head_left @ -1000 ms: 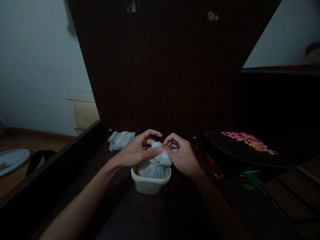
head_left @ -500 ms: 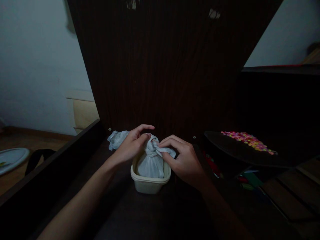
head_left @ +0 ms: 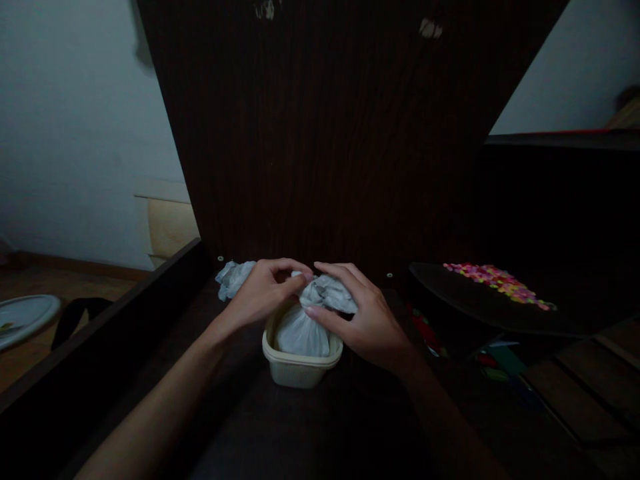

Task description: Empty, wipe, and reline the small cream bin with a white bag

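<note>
A white plastic bag [head_left: 303, 331], gathered and twisted at its neck, sits inside a cream plastic tub [head_left: 299, 373]. My left hand [head_left: 265, 287] pinches one end of the bag's top between thumb and forefinger. On the other side, my right hand [head_left: 363, 313] curves around the bag's neck and its puffed loose end, with the thumb pressed just below the twist. What the bag holds is hidden. Behind my left wrist lies a crumpled whitish plastic bag [head_left: 234, 279], partly covered by the hand.
A dark upright board [head_left: 320, 153] rises behind the tub. A low dark side rail [head_left: 125, 320] runs along the left. At right, a dark corner shelf [head_left: 450, 300] bears a heap of small pink and yellow pieces [head_left: 500, 283]. A white dish [head_left: 27, 320] is at far left.
My left thumb and forefinger have closed on the bag's end. My right fingers have spread wider around the neck, and the loose end looks puffier. The tub has stayed put.
</note>
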### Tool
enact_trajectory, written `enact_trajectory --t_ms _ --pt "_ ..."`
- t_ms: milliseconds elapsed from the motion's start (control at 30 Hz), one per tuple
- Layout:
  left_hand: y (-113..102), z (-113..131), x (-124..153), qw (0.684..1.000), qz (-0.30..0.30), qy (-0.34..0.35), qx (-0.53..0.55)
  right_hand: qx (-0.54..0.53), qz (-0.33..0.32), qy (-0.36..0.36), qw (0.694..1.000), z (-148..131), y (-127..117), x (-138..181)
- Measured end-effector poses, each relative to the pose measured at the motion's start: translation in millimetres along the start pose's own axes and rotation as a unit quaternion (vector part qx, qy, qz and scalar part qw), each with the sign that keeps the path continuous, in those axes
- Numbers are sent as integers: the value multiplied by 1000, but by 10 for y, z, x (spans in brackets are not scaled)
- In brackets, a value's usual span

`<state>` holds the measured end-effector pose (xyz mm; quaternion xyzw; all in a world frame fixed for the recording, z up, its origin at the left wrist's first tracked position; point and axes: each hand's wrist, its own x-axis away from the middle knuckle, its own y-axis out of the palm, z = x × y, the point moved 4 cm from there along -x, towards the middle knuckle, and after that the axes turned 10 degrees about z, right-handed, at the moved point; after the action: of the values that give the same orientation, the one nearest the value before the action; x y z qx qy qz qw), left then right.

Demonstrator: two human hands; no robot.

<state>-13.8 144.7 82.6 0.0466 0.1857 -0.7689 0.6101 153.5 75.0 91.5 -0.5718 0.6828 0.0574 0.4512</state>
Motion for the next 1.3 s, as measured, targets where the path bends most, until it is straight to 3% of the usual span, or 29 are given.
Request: enact_trajectory --t_ms 133,267,433,667,833,967,1067,1300 --pt "-10 39 10 996 -8 71 -54 -8 13 13 1000 31 -5 -15" --pt "44 81 42 988 -59 139 -43 -35 47 31 998 65 -39 -38" --pt "132 24 92 985 -134 105 13 -55 60 45 996 61 -92 -81" --pt "145 62 123 962 -206 143 -110 -62 80 58 993 105 -210 -193" --pt "139 82 97 962 -168 172 -131 -52 76 38 995 92 -177 -228" --pt "131 12 76 973 -142 142 -110 -33 -8 61 998 77 -119 -183" --pt "149 -41 75 977 -149 123 -94 -4 -53 58 997 60 -116 -157" --pt "211 -11 126 968 -220 120 -28 -47 -30 73 996 34 -194 -242"
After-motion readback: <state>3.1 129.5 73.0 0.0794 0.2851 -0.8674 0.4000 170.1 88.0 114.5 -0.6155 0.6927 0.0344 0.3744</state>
